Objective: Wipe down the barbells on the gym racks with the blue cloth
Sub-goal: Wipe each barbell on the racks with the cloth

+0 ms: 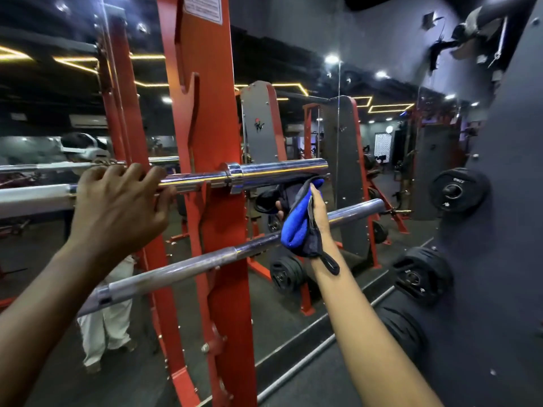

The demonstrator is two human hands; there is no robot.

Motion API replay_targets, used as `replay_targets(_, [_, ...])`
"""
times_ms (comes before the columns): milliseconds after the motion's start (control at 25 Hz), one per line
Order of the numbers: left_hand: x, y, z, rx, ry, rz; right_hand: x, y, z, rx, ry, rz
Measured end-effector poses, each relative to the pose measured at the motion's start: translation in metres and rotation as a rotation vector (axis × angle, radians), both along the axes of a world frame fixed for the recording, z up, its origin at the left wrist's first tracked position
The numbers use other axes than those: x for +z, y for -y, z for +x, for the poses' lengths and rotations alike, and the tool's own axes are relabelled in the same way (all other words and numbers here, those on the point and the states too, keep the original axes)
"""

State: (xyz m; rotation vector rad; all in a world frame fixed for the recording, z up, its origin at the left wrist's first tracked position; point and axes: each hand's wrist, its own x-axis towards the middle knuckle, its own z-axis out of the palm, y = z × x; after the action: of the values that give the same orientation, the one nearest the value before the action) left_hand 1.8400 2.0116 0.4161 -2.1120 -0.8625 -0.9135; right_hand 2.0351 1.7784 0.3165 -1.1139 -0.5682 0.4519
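**Mia:** Where are the bars?

**Sam:** Two shiny bars sit on the red rack point(205, 136). The top bar point(279, 171) lies flat and runs from left to right. The low bar point(182, 268) slants. Its near end is down at the left, and its far end points up to the right.

**Mia:** What are the hands doing?

**Sam:** The left hand point(117, 201) is wrapped tight round the top bar, just left of the rack post. The right hand point(316, 212) is pinching the cloth point(296, 221). The cloth is blue with a grey back, and a small black loop hangs from it.

**Mia:** Is the cloth on a bar?

**Sam:** It hangs between the two bars. Its top edge is just under the fat end of the top bar, near the right tip. Its bottom hangs in front of the low bar. I cannot tell if it touches either one.

**Mia:** Which hand is nearer the part to wipe?

**Sam:** The right hand. The fat end of the top bar is right above it. I think the left hand is there to keep the bar from rolling.

**Mia:** So which way should the cloth go?

**Sam:** I think up a little, then along the bar, side to side, because the bar is long that way. The low bar looks dull and may need a wipe too.

**Mia:** What is behind?

**Sam:** A big mirror point(367, 136). It shows more racks and lights.
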Motion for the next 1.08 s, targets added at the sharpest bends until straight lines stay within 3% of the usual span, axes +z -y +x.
replay_targets(80, [-0.004, -0.004, 0.003, -0.061, 0.114, -0.013, 0.013, -0.011, 0.013, 0.012, 0.04, 0.046])
replay_targets(200, [-0.024, 0.01, 0.012, -0.342, 0.288, -0.076, 0.04, -0.024, 0.048, -0.193, -0.006, 0.06])
replay_targets(320, [-0.077, 0.044, 0.044, -0.653, 0.23, -0.121, 0.035, -0.027, 0.092, -0.498, 0.123, -0.092])
replay_targets(400, [-0.109, 0.058, 0.076, -0.773, 0.123, -0.177, 0.015, -0.027, 0.116, -0.593, 0.292, -0.227])
replay_targets(520, [-0.118, 0.053, 0.122, -0.699, -0.029, -0.316, -0.006, -0.026, 0.141, -0.643, 0.585, -0.512])
replay_targets(640, [-0.113, 0.035, 0.161, -0.548, -0.183, -0.449, -0.013, -0.035, 0.152, -0.548, 0.764, -0.619])
replay_targets(720, [-0.114, 0.026, 0.177, -0.452, -0.245, -0.39, -0.02, -0.046, 0.154, -0.488, 0.849, -0.637])
replay_targets(1080, [-0.123, 0.017, 0.188, -0.429, -0.228, -0.246, -0.026, -0.081, 0.169, -0.646, 0.835, -0.57])
